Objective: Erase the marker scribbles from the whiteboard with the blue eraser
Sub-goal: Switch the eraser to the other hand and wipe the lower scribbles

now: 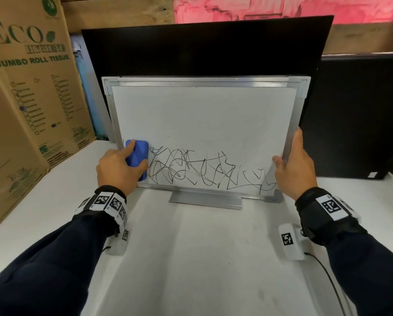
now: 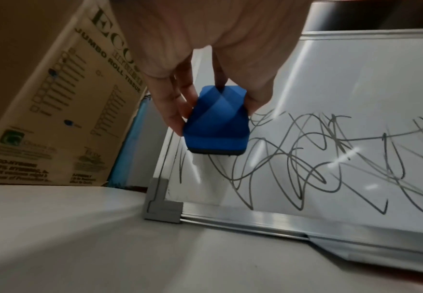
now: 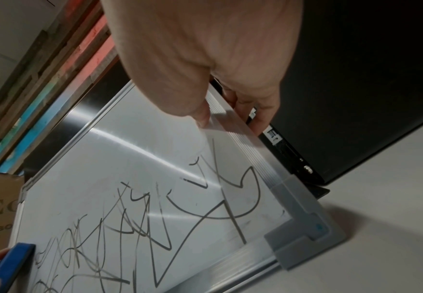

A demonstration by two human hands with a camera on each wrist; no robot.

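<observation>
A silver-framed whiteboard (image 1: 202, 110) stands tilted back on the white table, leaning on a black monitor. Black marker scribbles (image 1: 209, 172) run across its lower band; the upper area is blank. My left hand (image 1: 120, 167) grips the blue eraser (image 1: 137, 159) and holds its dark felt side against the board's lower left, just left of the scribbles (image 2: 305, 158). In the left wrist view the eraser (image 2: 216, 121) sits between thumb and fingers. My right hand (image 1: 293, 165) grips the board's right frame edge (image 3: 233, 126), thumb on the front and fingers behind.
A large cardboard box (image 1: 27, 92) printed "Jumbo Roll Tissue" stands at the left. A black monitor (image 1: 204, 49) rises behind the board, and a second black panel (image 1: 355, 115) stands at the right. A cable (image 1: 327, 277) runs from my right wrist over the table (image 1: 202, 258).
</observation>
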